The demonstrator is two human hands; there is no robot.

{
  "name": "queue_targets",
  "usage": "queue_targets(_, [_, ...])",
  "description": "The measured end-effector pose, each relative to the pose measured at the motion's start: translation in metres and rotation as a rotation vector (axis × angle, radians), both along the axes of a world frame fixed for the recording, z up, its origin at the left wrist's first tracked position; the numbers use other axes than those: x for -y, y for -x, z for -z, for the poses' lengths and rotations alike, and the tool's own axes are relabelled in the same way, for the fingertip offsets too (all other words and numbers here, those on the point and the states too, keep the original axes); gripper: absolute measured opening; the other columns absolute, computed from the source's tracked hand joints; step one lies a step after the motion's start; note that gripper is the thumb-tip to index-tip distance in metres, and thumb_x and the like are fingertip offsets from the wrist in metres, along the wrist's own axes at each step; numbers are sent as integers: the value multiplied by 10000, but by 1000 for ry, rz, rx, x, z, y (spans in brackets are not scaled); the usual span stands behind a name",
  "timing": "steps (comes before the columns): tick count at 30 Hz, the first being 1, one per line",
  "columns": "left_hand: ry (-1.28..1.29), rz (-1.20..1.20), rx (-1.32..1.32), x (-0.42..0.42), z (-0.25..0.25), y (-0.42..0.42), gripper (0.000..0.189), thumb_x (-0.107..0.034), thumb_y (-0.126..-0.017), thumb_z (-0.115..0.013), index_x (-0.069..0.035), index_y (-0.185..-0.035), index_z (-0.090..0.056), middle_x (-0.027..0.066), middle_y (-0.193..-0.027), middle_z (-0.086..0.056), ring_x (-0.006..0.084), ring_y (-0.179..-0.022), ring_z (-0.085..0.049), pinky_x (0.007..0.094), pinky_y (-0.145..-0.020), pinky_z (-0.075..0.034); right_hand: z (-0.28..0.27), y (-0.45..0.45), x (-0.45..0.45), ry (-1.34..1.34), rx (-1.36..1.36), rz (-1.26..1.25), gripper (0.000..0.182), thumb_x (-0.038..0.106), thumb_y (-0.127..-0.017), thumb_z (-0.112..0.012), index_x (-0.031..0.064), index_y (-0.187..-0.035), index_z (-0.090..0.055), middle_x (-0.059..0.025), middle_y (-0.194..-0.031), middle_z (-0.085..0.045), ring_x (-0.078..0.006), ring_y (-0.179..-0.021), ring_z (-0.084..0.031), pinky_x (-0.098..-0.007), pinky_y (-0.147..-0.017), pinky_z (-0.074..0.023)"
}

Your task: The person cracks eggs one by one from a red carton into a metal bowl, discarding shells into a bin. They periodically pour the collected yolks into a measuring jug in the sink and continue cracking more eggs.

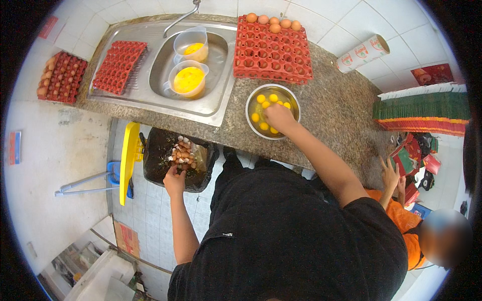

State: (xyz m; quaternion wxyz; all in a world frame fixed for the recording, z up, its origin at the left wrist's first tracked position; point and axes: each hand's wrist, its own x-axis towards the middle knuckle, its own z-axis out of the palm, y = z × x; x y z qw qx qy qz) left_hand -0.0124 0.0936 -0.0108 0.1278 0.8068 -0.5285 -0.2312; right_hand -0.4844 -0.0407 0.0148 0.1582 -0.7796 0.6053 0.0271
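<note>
My right hand (279,117) is over a round metal bowl (247,113) of cracked eggs, its fingers down at the egg yolks (273,98); what the fingertips do is hidden. My left hand (175,180) is above the open black-lined trash bin (152,165), beside a heap of broken eggshells (183,152); whether it holds a shell I cannot tell. Behind the bowl, a stack of red egg trays (273,52) carries several brown eggs (275,28) at its far edge. Two clear plastic measuring jugs with yellow egg, a nearer one (189,79) and a farther one (191,44), stand in the sink.
A red egg tray (119,67) lies on the metal drainboard (101,92), and trays with eggs (63,77) stand farther left. The bin's yellow lid (129,161) stands upright. Stacked green and red cartons (421,111) fill the counter's right. A co-worker in orange (404,220) handles a red box.
</note>
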Motion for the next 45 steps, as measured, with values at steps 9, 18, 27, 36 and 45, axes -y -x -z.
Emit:
queue_targets(9, [-22,-28,-25,-5,-10,7,460,-193,-769,-868,-46,-1188,-746,189,-999,-763,325,-916,-750,416,-838,-580,3,1,0,15,99,-62,140,144,-844,-644,61,-809,-751,-203,-803,-726,-386,-800,-736,-511,-738,-599])
queue_targets(18, [5,-19,-34,-8,-4,3,464,-200,-761,-865,-62,-1189,-750,188,-980,-762,321,-890,-752,412,-820,-580,-25,22,4,-21,276,7,110,160,-818,-698,71,-837,-761,-186,-811,-724,-370,-791,-726,-486,-770,-586])
queue_targets(27, [-90,-66,-29,0,-16,16,425,-159,-776,-850,-51,-1175,-750,195,-1100,-759,350,-1022,-740,432,-891,-573,-62,27,6,21,198,51,172,105,-774,-742,71,-937,-781,-169,-905,-747,-359,-869,-727,-469,-820,-585])
queue_targets(36, [-80,-47,-46,5,-19,17,424,-171,-789,-841,-62,-1188,-747,181,-1095,-766,333,-999,-746,426,-885,-574,-3,3,8,59,136,-119,132,90,-817,-644,56,-868,-760,-202,-910,-738,-400,-840,-729,-520,-796,-596])
queue_targets(45, [-9,-39,-11,-2,-9,7,438,-161,-761,-842,-61,-1179,-760,171,-870,-761,298,-812,-751,394,-781,-578,0,7,14,56,229,-134,157,125,-815,-615,33,-747,-722,-217,-789,-703,-391,-745,-710,-519,-732,-572])
